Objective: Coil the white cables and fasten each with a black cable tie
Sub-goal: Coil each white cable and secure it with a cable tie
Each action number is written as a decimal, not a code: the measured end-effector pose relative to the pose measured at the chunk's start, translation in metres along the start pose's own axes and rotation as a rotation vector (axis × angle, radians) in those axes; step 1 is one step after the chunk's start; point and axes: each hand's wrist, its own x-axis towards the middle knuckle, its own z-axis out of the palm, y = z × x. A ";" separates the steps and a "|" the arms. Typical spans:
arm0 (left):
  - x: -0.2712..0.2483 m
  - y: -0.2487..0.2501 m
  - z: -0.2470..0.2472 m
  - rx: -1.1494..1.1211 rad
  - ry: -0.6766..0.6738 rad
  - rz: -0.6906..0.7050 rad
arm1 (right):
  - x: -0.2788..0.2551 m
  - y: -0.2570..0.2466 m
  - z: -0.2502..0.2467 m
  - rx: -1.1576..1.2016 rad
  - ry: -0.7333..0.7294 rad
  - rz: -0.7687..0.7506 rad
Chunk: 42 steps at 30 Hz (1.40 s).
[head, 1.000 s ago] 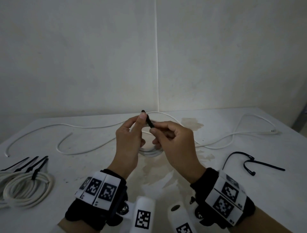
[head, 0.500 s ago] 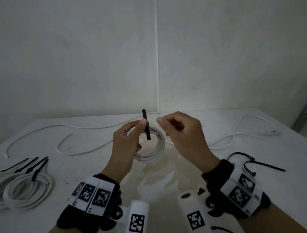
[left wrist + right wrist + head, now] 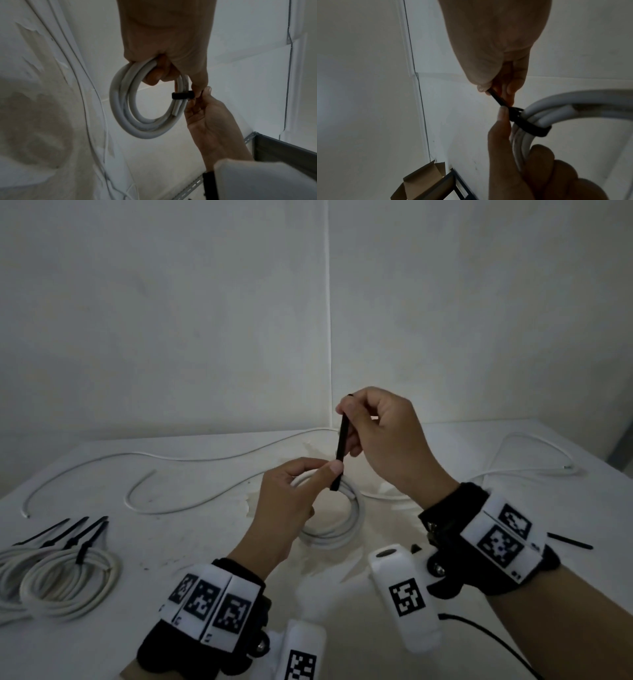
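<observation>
My left hand (image 3: pixel 320 472) holds a small white cable coil (image 3: pixel 337 534) upright above the table, fingers through the coil and thumb against the black cable tie (image 3: pixel 342 448). The tie's band (image 3: pixel 182 95) is looped around the coil's strands (image 3: pixel 123 121). My right hand (image 3: pixel 356 419) is raised above the left and pinches the tie's tail near its tip. In the right wrist view the tail (image 3: pixel 496 98) runs taut from my right fingers down to the tie's band (image 3: pixel 530 125) on the coil (image 3: pixel 573 106). My left thumb (image 3: pixel 503 116) presses at the tie's head.
Tied white coils (image 3: pixel 68 580) with black tie tails (image 3: pixel 85 534) lie at the table's left. Loose white cables (image 3: pixel 191 457) snake across the far side and the right (image 3: pixel 534 450). A spare black tie (image 3: pixel 570 541) lies behind my right wrist. White walls stand close behind.
My right hand took the tie's tail and rose with it, so the tail now stands longer above my left thumb. My left hand and the coil stayed about where they were.
</observation>
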 end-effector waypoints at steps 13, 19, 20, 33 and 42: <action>-0.001 0.012 0.006 -0.008 -0.017 0.017 | -0.015 0.003 0.002 -0.166 -0.051 -0.127; -0.002 0.009 0.009 0.030 -0.015 0.103 | -0.012 0.007 0.008 -0.135 0.102 -0.082; -0.001 0.009 0.009 0.044 -0.017 0.117 | -0.011 0.008 0.009 -0.127 0.114 -0.058; 0.017 0.005 -0.022 -0.131 0.100 -0.045 | -0.037 0.040 0.029 -0.021 -0.298 0.085; 0.002 -0.013 -0.087 -0.044 -0.141 -0.057 | -0.029 0.043 0.068 0.039 -0.270 0.190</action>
